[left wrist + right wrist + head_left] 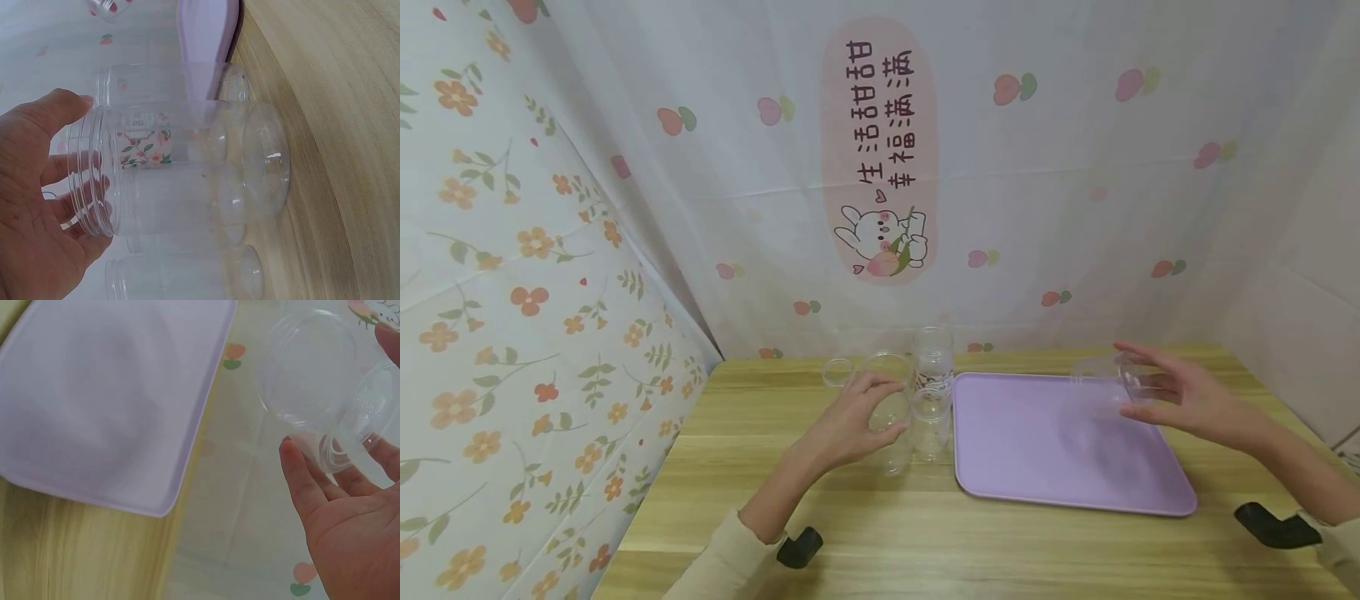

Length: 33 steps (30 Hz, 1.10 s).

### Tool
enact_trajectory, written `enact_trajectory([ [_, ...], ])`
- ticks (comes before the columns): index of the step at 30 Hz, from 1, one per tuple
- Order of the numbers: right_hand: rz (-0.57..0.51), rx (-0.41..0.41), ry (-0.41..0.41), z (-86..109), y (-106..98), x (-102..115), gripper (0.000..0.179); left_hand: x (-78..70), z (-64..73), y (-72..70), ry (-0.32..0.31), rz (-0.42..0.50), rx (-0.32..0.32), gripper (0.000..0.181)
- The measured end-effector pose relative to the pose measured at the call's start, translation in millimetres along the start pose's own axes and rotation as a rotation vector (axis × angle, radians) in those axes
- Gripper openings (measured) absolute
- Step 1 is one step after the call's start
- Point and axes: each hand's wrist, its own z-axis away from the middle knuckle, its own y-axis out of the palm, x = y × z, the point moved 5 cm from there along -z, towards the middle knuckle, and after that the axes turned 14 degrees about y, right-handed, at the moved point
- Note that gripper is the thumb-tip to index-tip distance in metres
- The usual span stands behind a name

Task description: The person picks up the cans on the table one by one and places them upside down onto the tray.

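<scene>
My left hand [853, 421] has its thumb and fingers around the threaded mouth of a clear plastic jar [265, 156], left of the purple tray [1060, 442]. This jar stands upright on the table, with other clear jars right behind it in the left wrist view. My right hand [1198, 400] holds another clear jar [312, 369] above the tray's far right part. That jar lies tilted on its side, its mouth towards the palm and its base pointing left. In the right wrist view, the thumb and fingers lie on opposite sides of its mouth.
Several clear jars stand close together left of the tray, among them a front one [931, 433] and a rear one [932, 346] near a printed pattern. A wooden table [1000, 550] meets a printed cloth [1075, 208] at the back. Flowered cloth [535, 333] hangs at left.
</scene>
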Motion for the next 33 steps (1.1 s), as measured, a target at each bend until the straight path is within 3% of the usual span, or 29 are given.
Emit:
enact_trajectory([
  [14, 0.030, -0.038, 0.013, -3.1, -11, -6, 0.086, 0.7, -0.3, 1.1, 0.004, -0.013, 0.003, 0.054],
  [25, 0.120, -0.010, -0.002, -4.6, -14, -10, 0.086, 0.2, -1.0, 0.0, 0.017, -0.020, -0.010, 0.053],
  [33, 0.113, -0.020, -0.019, -5.5, -14, -8, 0.089, 0.4, 0.4, 0.7, 0.001, -0.021, -0.008, 0.054],
])
